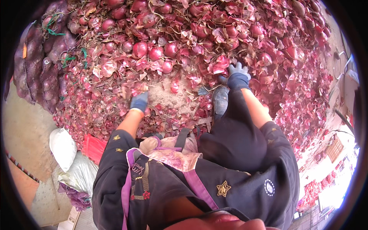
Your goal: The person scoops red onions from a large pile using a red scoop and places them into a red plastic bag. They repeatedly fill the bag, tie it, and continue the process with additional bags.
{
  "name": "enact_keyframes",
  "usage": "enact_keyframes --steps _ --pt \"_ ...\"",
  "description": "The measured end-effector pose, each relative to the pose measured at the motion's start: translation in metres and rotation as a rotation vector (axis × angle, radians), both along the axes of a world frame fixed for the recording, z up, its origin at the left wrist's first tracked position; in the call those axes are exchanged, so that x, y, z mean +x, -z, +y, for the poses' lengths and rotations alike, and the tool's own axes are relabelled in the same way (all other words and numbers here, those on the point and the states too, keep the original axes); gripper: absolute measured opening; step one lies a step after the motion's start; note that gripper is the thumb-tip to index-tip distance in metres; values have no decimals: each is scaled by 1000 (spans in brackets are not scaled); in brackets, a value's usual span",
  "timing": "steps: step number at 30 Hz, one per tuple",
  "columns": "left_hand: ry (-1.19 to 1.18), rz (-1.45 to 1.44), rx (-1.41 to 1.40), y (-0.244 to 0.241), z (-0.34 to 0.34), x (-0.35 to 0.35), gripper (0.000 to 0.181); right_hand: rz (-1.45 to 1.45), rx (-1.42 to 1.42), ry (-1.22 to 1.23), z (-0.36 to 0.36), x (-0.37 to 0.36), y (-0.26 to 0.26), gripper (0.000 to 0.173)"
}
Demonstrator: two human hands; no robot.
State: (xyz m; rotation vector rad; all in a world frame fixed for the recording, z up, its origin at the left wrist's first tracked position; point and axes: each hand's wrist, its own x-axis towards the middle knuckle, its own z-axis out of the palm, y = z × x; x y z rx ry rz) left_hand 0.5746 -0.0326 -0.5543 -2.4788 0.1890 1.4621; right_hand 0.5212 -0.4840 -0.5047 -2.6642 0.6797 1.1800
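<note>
A heap of red onions (155,53) mixed with loose dry skins (109,69) spreads before me. My left hand (140,100), in a grey-blue work glove, reaches into the skins left of a bare sandy patch (168,96). Motion blur and the skins hide its fingertips, so any hold is unclear. On the right, my right hand (238,75) wears a matching glove. Its fingers are spread on the heap beside a crumpled clump of red onion skin (220,64), with no onion seen in its grasp. A single small onion (174,85) lies at the sandy patch.
Dark mesh sacks of onions (31,63), some with green ties, stand at the left. A white sack (63,148), a red bag (93,148) and a clear plastic bag (82,169) lie lower left. My shoe (220,99) is planted by the right hand.
</note>
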Motion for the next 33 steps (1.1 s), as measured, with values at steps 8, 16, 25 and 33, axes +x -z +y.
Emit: enact_keyframes --steps 8,16,25,33 --pt "330 -117 734 -109 83 46 41 1 1785 590 110 45 -45 63" --pt "140 22 541 -187 111 8 45 -517 64 16 23 -43 -5 40" --pt "23 1 -425 -170 -86 -63 48 -686 -188 401 6 -172 69 55" --pt "204 -22 -459 -179 -57 -92 47 -779 639 1222 15 -101 16 49"
